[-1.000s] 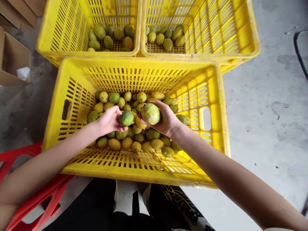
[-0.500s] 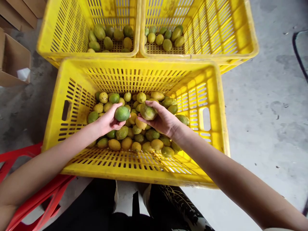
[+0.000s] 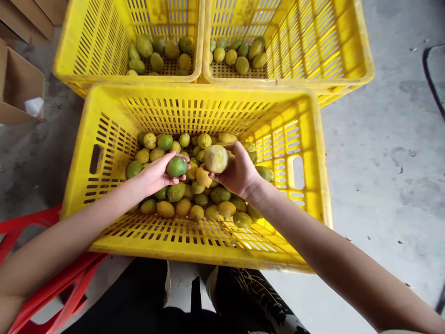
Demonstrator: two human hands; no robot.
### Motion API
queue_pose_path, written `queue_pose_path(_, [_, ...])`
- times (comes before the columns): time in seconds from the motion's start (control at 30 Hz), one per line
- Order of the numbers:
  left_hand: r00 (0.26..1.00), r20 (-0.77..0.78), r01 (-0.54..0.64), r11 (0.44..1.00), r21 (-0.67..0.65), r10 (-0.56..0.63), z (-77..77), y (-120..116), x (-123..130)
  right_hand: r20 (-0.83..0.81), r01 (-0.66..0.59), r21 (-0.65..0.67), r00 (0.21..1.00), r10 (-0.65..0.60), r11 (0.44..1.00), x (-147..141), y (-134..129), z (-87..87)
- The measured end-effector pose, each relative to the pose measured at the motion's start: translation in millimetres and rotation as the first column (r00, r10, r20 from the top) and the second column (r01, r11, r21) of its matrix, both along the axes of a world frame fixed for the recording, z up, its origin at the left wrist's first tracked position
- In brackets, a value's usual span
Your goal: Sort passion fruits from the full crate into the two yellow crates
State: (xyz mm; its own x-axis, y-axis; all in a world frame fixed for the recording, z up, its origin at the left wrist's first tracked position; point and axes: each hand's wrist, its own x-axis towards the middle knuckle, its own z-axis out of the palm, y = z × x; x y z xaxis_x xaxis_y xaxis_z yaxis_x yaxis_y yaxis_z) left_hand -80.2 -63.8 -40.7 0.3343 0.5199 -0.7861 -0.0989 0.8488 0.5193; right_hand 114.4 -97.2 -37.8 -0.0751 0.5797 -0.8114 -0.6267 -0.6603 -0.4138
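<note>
My left hand (image 3: pixel 157 175) holds a green lemon (image 3: pixel 177 167), cradled on its fingers with the palm turned up. Beside it, my right hand (image 3: pixel 241 171) grips a pale yellow-green lemon (image 3: pixel 216 158) between thumb and fingers. Both hands are over the near yellow crate (image 3: pixel 194 253), a short gap apart. Below them lies a loose layer of yellow and green lemons (image 3: pixel 182 207), partly hidden by the hands.
Two more yellow crates, a left one (image 3: pixel 83 46) and a right one (image 3: pixel 313 76), stand behind, each with several lemons inside. A cardboard box (image 3: pixel 24 83) sits at far left. A red plastic stool (image 3: pixel 74 283) stands at lower left, on a grey concrete floor (image 3: pixel 375 185).
The lemon in my right hand has been turned, so a paler side shows. My left hand has rolled its green lemon slightly and its fingers have loosened.
</note>
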Motion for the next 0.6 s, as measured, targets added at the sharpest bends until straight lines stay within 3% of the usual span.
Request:
queue_pose_path(0.17, [1.0,-0.007,-0.024,0.999,-0.038,0.024,-2.2,0.7,-0.9,0.046,0.038,0.015,0.998,-0.039,0.999,-7.3,-5.2,0.7])
queue_pose_path(0.4, [0.999,-0.006,-0.035,0.995,-0.096,0.035,2.7,-1.7,2.3,0.073,0.008,0.192,0.997,-0.022,0.981,-18.1,-14.1,12.6])
queue_pose_path(0.5, [1.0,0.009,0.012,0.994,-0.106,-0.011,0.0,-1.5,1.2,0.178,0.001,0.335,0.982,-0.064,0.942,-13.9,-11.5,18.2])
queue_pose_path(0.6, [0.994,0.04,0.104,0.992,-0.078,-0.101,-5.6,-1.7,-1.2,0.321,-0.096,0.494,0.944,-0.079,0.864,-3.3,5.4,25.7])
